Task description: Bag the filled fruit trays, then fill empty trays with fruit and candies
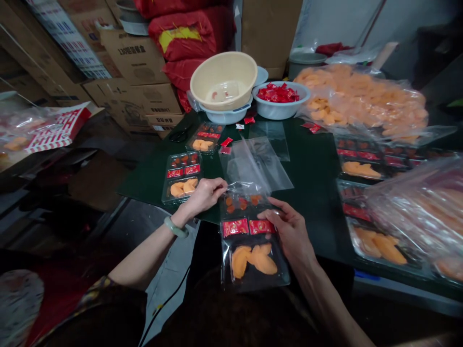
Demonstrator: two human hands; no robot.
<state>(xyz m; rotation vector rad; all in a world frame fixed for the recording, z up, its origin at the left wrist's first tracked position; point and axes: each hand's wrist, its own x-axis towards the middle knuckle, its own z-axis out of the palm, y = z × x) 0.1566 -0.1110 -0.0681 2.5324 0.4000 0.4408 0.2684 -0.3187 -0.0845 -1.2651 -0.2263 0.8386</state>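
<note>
A black tray (249, 241) with orange snack pieces, two red sachets and small red bits sits inside a clear plastic bag (253, 166), close to me at the table's near edge. My left hand (204, 195), a green bangle on its wrist, pinches the bag's open edge at the tray's far left corner. My right hand (291, 231) grips the tray's right side through the bag, fingers curled over it.
Two filled trays (183, 176) lie to the left on the dark green table (311, 164). A cream basin (224, 79) and a white bowl of red sachets (280, 99) stand at the back. Bags of orange snacks (365, 99) and more trays (361, 164) crowd the right. Cardboard boxes (133, 58) stand behind.
</note>
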